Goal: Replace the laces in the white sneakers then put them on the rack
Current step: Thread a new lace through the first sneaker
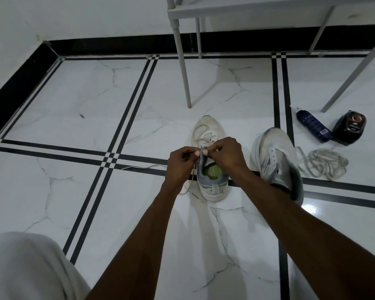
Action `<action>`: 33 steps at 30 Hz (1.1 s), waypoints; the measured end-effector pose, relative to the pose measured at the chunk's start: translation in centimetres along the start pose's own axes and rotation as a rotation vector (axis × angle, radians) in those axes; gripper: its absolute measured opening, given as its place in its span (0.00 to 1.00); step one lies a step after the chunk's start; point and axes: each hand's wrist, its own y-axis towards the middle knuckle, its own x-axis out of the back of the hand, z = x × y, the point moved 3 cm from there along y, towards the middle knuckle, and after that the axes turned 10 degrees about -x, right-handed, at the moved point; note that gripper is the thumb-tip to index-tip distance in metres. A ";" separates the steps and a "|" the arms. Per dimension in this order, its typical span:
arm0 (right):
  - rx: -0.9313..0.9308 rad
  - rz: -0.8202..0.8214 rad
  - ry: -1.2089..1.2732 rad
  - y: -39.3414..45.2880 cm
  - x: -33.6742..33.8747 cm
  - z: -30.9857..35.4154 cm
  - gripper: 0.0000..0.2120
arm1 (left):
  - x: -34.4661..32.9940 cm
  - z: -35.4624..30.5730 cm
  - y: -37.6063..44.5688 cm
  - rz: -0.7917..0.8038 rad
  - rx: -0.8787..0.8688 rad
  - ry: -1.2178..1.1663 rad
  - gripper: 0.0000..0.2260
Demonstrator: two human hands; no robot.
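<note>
At the upper right of my view stands the white rack (247,7) on thin tube legs, and right of centre a dark blue bottle (314,129) lies beside a glossy black container (350,127). Just below them is a loose heap of flat, off-white old laces (324,162). The floor (74,105) is shiny white marble-look tile with black double stripes. Near the heap, the second sneaker (276,156) lies unlaced, scuffed white with grey trim. At centre I see the first sneaker (208,135), toe pointing up the frame. My left hand (181,161) pinches the lace (143,167), which trails leftward; my right hand (225,153) grips the grey tongue (202,155).
</note>
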 end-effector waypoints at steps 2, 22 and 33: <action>0.019 -0.091 0.043 -0.3 0.1 0.0 0.03 | 0.1 -0.1 0.2 0.004 0.015 -0.006 0.05; 0.189 -0.205 -0.139 -0.1 -0.1 -1.4 0.11 | 9.1 2.7 0.0 -0.766 0.274 0.367 0.07; 0.219 -0.164 -0.151 -0.5 0.1 -0.9 0.11 | -0.6 0.5 1.5 -0.092 -0.232 0.600 0.05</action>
